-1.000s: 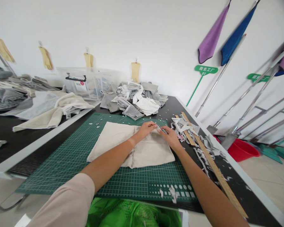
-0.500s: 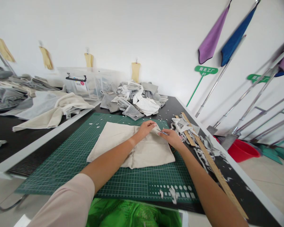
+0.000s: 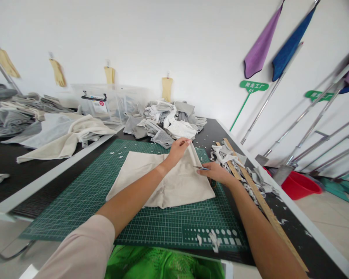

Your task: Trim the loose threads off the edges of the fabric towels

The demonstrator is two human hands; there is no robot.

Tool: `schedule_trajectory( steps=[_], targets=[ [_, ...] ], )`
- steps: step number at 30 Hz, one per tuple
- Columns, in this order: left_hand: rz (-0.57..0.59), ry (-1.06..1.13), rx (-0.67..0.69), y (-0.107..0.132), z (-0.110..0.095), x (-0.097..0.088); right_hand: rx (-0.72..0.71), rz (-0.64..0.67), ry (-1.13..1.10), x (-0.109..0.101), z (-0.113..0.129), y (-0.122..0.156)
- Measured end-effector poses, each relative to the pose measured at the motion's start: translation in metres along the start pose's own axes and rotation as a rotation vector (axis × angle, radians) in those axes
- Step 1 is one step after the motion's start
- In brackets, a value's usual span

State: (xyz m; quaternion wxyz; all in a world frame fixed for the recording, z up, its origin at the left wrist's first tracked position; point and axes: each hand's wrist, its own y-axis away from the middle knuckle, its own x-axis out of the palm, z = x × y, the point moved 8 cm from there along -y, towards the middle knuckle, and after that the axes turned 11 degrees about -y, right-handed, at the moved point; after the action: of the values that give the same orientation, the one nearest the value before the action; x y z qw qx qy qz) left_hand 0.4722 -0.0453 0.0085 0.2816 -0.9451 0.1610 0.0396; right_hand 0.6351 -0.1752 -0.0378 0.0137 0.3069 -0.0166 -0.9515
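A cream cloth (image 3: 145, 170) lies spread on the green cutting mat (image 3: 84, 197). My left hand (image 3: 178, 150) pinches the cloth's far edge near its right corner and lifts it a little. In my right hand (image 3: 216, 172) is a small metal pair of scissors (image 3: 200, 168), its tips pointing left over the right part of the cloth. The fingers are closed around the handles, which are mostly hidden. Small white scraps (image 3: 213, 240) lie on the mat's near edge.
Behind the mat is a heap of grey and white cloths (image 3: 174, 120), with a clear plastic box (image 3: 104, 102) to its left. More cloths (image 3: 66, 128) lie at left. Wooden rulers (image 3: 258, 197) and cut strips (image 3: 223, 155) lie at right, and a red bucket (image 3: 299, 184) stands beyond.
My left hand has raised the cloth's edge up and away. My right hand with the scissors has come slightly nearer and to the right, apart from the left hand.
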Motion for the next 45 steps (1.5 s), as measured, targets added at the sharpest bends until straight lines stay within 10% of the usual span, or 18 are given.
schedule_trajectory(
  steps=[18, 33, 45],
  targets=[
    [-0.359, 0.077, 0.181, -0.042, -0.107, -0.120, 0.055, 0.199, 0.022, -0.019, 0.024, 0.029],
    [-0.417, 0.018, 0.239, -0.042, -0.142, -0.176, -0.142, -0.381, -0.734, -0.074, 0.046, 0.037],
    [-0.344, -0.202, 0.512, -0.021, -0.224, -0.193, -0.434, -0.614, -0.806, -0.130, 0.115, 0.073]
  ],
)
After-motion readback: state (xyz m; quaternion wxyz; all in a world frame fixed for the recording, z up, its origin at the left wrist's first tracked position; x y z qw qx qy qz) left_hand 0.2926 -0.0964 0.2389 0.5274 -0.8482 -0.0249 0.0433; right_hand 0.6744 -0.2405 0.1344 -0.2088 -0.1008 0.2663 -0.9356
